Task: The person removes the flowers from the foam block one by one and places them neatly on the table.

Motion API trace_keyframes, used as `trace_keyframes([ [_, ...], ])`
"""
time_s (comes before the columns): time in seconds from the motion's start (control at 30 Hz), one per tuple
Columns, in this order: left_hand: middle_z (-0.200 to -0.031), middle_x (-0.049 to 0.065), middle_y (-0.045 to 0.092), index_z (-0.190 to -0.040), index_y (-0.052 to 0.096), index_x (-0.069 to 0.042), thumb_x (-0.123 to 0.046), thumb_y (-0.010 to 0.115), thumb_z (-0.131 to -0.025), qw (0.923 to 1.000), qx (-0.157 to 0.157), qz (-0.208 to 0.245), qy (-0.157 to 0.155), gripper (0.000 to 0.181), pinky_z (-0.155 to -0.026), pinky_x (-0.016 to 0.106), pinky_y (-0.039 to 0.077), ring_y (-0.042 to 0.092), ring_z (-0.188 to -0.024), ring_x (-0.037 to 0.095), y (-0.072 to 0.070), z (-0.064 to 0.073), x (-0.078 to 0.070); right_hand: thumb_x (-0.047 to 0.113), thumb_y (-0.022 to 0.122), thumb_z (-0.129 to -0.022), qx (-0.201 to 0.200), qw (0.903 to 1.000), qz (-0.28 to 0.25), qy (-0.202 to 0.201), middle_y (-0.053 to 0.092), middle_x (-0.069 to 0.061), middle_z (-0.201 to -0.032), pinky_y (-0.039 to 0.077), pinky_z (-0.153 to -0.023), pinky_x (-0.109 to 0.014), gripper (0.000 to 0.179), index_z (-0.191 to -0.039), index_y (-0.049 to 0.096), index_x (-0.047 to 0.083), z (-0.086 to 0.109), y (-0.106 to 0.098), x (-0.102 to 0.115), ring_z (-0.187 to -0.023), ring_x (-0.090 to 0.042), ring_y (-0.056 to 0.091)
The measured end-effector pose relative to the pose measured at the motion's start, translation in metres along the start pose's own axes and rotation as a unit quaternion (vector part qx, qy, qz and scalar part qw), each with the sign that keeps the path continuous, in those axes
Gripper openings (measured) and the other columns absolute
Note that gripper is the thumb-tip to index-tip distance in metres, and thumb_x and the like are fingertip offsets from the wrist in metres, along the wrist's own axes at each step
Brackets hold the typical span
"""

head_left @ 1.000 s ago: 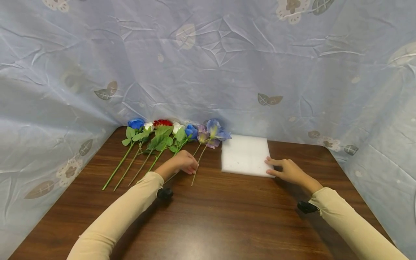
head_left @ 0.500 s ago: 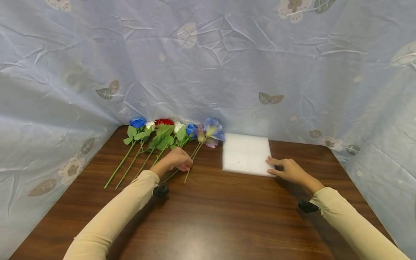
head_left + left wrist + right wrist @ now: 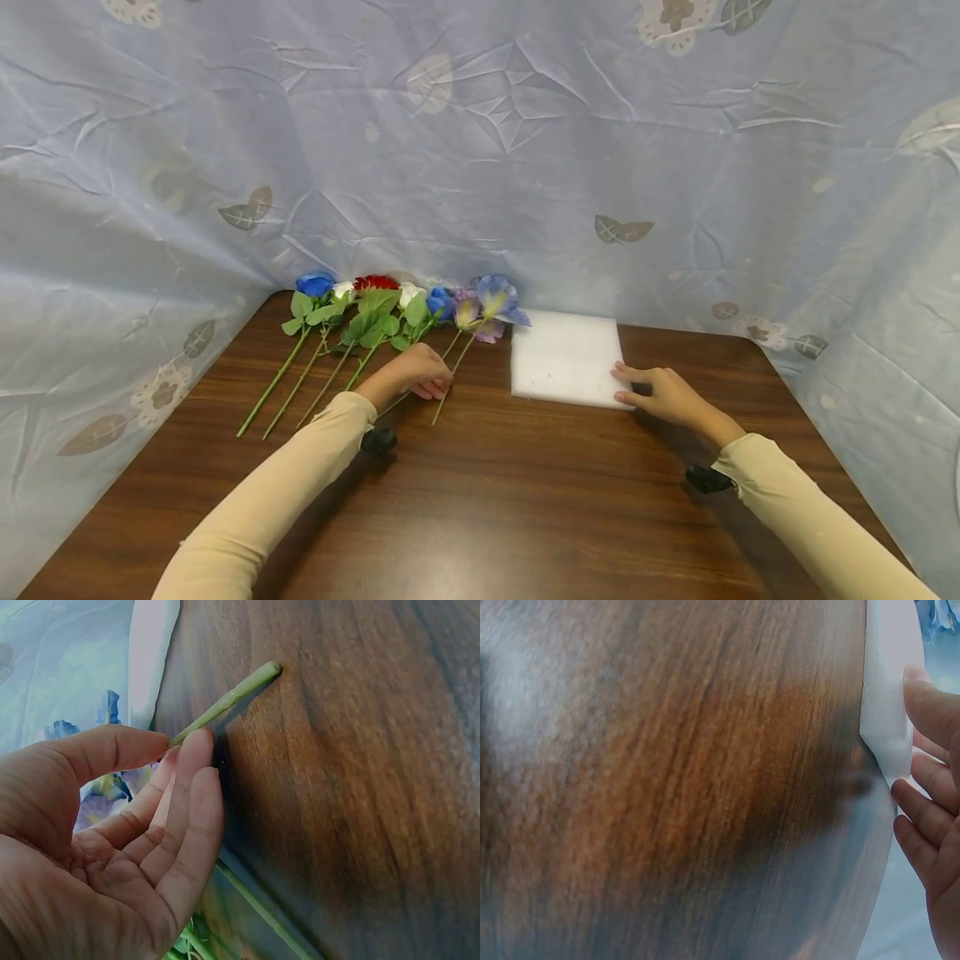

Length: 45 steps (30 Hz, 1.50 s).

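Note:
In the head view my left hand is over the table, with a large blue flower whose thin stem runs down through its fingers. The left wrist view shows the thumb and a fingertip pinching that green stem, its cut end sticking out past them. The bloom overlaps the left back corner of a white foam block lying flat. At the block's right edge rests my right hand, thumb and forefinger spread and fairly straight. In the right wrist view the thumb lies against the foam's edge.
Left of the foam lies a row of stemmed flowers: a blue rose, a red bloom, a white rose, a second blue rose and a mauve flower. A pale blue patterned curtain hangs behind the brown table.
My left hand with the blue flower shifts left toward the mauve flower, then back right, so the bloom again overlaps the foam's corner. My right hand stays at the foam's right edge.

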<state>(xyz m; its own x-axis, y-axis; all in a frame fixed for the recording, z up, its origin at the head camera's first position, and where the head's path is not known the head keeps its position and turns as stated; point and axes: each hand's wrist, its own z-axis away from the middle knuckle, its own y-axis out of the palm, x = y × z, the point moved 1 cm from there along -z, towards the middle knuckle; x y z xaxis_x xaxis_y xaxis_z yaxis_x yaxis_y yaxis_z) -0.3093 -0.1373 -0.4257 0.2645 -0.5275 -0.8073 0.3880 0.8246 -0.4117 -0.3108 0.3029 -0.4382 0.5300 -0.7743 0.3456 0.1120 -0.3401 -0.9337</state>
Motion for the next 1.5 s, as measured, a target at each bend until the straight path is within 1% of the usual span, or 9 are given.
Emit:
trace_keyframes([
  [0.17,-0.079,0.005,0.069,-0.106,0.074,0.005,-0.008,0.066,-0.092,1.0000,0.009,0.003,0.001,0.021,-0.067,0.031,0.064,0.073,-0.066,0.013,0.002,0.002,-0.001,0.031,0.072,-0.096,0.001,1.0000,-0.001,0.004,0.056,-0.020,-0.143,0.056,-0.084,-0.043,0.054,-0.138,0.060,0.000,0.001,-0.001,0.001,-0.107,-0.031,0.068],
  [0.43,-0.077,0.007,0.069,-0.109,0.071,0.010,-0.004,0.065,-0.092,0.9996,-0.015,0.005,-0.023,0.024,-0.065,0.029,0.064,0.069,-0.059,0.011,-0.015,0.007,0.003,0.033,0.072,-0.096,0.009,0.9999,-0.001,0.011,0.055,-0.019,-0.145,0.050,-0.077,-0.033,0.055,-0.139,0.059,0.001,0.002,-0.003,0.002,-0.079,-0.022,0.060],
  [0.67,-0.080,0.011,0.074,-0.111,0.073,0.007,-0.005,0.069,-0.090,0.9985,-0.001,-0.013,-0.053,0.024,-0.066,0.030,0.064,0.072,-0.061,0.013,-0.024,0.006,0.002,0.030,0.073,-0.095,-0.001,0.9999,0.006,0.009,0.057,-0.021,-0.142,0.055,-0.082,-0.042,0.054,-0.138,0.060,-0.001,0.004,-0.007,0.001,-0.105,-0.028,0.067],
  [0.77,-0.082,0.009,0.075,-0.109,0.074,0.003,-0.007,0.070,-0.090,0.9975,0.015,-0.037,-0.059,0.022,-0.068,0.030,0.064,0.073,-0.065,0.013,-0.023,0.006,-0.002,0.029,0.074,-0.095,0.000,1.0000,0.004,0.009,0.057,-0.020,-0.143,0.053,-0.079,-0.037,0.054,-0.138,0.060,0.000,0.003,-0.007,0.000,-0.093,-0.024,0.064],
  [0.9,-0.075,0.004,0.072,-0.103,0.075,0.000,-0.009,0.069,-0.090,0.9955,0.025,-0.070,-0.059,0.017,-0.069,0.030,0.064,0.073,-0.067,0.013,-0.022,0.006,-0.005,0.030,0.073,-0.096,0.004,1.0000,-0.002,0.006,0.056,-0.020,-0.144,0.054,-0.081,-0.038,0.054,-0.139,0.060,0.000,0.003,-0.003,-0.001,-0.097,-0.025,0.066],
  [0.97,-0.072,0.002,0.071,-0.102,0.075,-0.001,-0.010,0.069,-0.090,0.9947,0.033,-0.078,-0.059,0.016,-0.070,0.031,0.064,0.073,-0.068,0.013,-0.021,0.006,-0.006,0.031,0.072,-0.096,0.003,1.0000,0.001,0.004,0.056,-0.020,-0.143,0.057,-0.087,-0.044,0.054,-0.139,0.060,-0.001,0.004,-0.002,-0.001,-0.112,-0.030,0.067],
  [1.2,-0.079,0.003,0.074,-0.109,0.075,0.000,-0.014,0.069,-0.092,0.9940,0.049,-0.084,-0.051,0.023,-0.079,0.035,0.063,0.074,-0.076,0.015,-0.021,0.010,-0.011,0.032,0.072,-0.097,0.013,0.9998,0.001,0.014,0.054,-0.020,-0.146,0.057,-0.089,-0.049,0.055,-0.140,0.059,0.000,0.005,-0.006,0.002,-0.113,-0.036,0.067],
  [1.33,-0.086,0.006,0.076,-0.113,0.075,-0.002,-0.016,0.069,-0.093,0.9941,0.048,-0.086,-0.045,0.025,-0.085,0.037,0.062,0.075,-0.082,0.018,-0.024,0.009,-0.014,0.032,0.072,-0.096,0.027,0.9994,0.008,0.019,0.054,-0.021,-0.146,0.050,-0.104,-0.060,0.056,-0.139,0.059,-0.002,0.001,-0.013,0.005,-0.132,-0.043,0.056],
  [1.5,-0.092,0.008,0.075,-0.121,0.072,-0.001,-0.020,0.066,-0.097,0.9954,0.029,-0.090,-0.016,0.031,-0.088,0.041,0.061,0.074,-0.086,0.021,-0.028,0.009,-0.017,0.030,0.075,-0.093,0.050,0.9980,0.026,0.027,0.057,-0.023,-0.144,0.045,-0.108,-0.063,0.055,-0.137,0.062,-0.002,-0.007,-0.024,0.013,-0.137,-0.047,0.048],
])
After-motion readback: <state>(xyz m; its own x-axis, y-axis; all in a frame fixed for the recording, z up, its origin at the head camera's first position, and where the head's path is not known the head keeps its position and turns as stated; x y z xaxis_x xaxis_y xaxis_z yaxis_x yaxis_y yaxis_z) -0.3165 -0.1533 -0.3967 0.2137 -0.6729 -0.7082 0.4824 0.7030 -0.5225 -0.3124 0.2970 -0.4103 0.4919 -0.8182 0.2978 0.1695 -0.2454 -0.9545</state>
